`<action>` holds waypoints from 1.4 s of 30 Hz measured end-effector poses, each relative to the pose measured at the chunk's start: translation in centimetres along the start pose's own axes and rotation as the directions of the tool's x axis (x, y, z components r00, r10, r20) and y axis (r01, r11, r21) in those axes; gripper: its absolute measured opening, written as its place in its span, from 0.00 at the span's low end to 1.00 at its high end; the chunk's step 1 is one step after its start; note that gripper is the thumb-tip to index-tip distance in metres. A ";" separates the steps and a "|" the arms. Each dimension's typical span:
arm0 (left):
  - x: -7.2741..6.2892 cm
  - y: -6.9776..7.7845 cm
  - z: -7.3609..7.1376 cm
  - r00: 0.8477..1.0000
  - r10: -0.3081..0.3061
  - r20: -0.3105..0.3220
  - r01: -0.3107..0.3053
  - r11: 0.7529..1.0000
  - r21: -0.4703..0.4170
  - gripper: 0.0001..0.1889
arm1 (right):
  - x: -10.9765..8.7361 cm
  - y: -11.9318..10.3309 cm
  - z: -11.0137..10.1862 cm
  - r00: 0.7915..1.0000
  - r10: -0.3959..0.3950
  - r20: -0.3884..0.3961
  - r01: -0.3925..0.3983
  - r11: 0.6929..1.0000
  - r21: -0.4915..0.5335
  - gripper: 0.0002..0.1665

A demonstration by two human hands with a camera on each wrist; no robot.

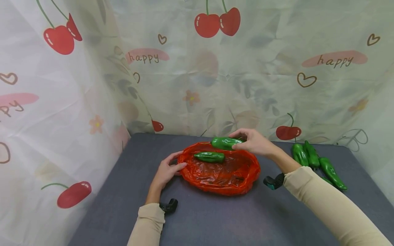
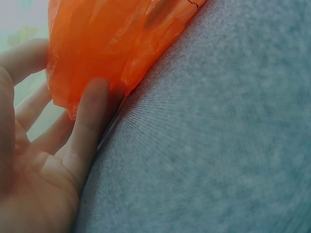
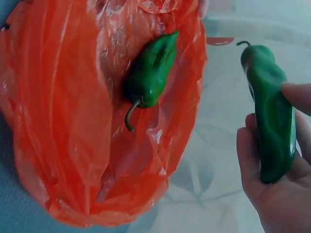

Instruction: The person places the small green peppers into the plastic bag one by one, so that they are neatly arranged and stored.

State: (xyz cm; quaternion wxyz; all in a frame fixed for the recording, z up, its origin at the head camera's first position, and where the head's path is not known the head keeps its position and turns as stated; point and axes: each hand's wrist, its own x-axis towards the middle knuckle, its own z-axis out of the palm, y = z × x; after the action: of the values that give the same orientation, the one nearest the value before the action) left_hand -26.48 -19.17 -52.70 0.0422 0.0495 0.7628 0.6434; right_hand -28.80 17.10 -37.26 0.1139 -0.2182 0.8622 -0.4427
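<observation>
A red plastic bag (image 1: 212, 188) lies on the table with its mouth spread wide and its rim folded outward. One green pepper (image 1: 209, 157) rests inside it, its curved stem showing in the right wrist view. At the bag's left end my left hand (image 1: 165, 172) holds the side, thumb on the near face and fingers passing behind the plastic. My right hand (image 1: 253, 142) grips a second green pepper (image 3: 271, 114) between thumb and fingers, raised over the bag's far rim. The held pepper's stem end points away from the palm.
Several more green peppers (image 1: 312, 159) lie in a loose group to the right on the dark grey table (image 1: 234, 222). A pale curtain (image 1: 227, 68) printed with cherries hangs behind and at the sides. Each wrist wears a small black camera (image 1: 169, 206).
</observation>
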 end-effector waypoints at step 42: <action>0.0 0.0 -0.2 1.000 0.006 0.016 -0.005 0.999 -0.032 0.31 | 6.1 -2.0 5.1 0.972 -0.052 0.231 0.083 0.988 -0.127 0.25</action>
State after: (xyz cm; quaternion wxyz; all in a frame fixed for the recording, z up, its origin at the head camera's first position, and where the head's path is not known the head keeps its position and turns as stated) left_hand -26.50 -19.34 -52.71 0.0474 0.0561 0.7520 0.6550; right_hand -31.57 9.52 -38.62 0.1812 -0.3038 0.8639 -0.3586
